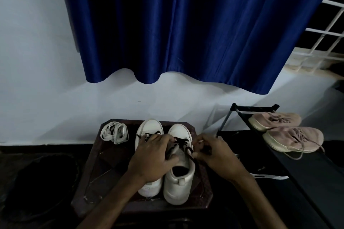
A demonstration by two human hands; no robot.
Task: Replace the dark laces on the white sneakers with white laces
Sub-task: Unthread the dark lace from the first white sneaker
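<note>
Dark lace (182,142) is being pinched by the right hand (214,155); the left hand (153,156) is clasping that white sneaker (178,182).

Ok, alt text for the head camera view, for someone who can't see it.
A person's right hand pinches the dark lace of a white sneaker while the left hand holds it, on a dark table. Coiled white laces lie beside the other sneaker.

No readable text, labels, brands, numbers, or signs anywhere
</note>
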